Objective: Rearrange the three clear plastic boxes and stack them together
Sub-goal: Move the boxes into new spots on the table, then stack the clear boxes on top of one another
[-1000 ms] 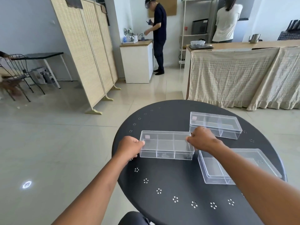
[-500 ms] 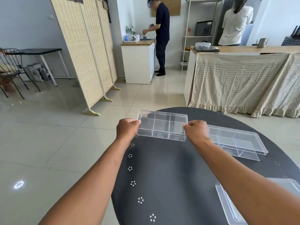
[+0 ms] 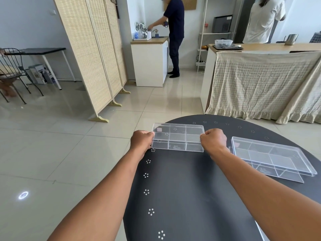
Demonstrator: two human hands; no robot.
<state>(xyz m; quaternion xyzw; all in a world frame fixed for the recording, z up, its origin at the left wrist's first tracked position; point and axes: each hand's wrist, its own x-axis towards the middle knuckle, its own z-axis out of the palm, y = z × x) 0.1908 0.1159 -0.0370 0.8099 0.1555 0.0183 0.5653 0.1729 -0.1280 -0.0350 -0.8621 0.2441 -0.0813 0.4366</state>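
**Clear box gripped at both ends over the round table**

On the round black perforated metal table (image 3: pixel 191 197), a second clear plastic compartment box (image 3: pixel 271 159) lies at right. At the far left edge, the clear divided plastic box (image 3: pixel 178 137) is clamped endwise — left hand (image 3: pixel 141 140), right hand (image 3: pixel 213 140), both closed on it.

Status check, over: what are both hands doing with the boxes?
Left hand and right hand grip held box by its ends. Second box on table, right. Third box unseen. Nothing between.
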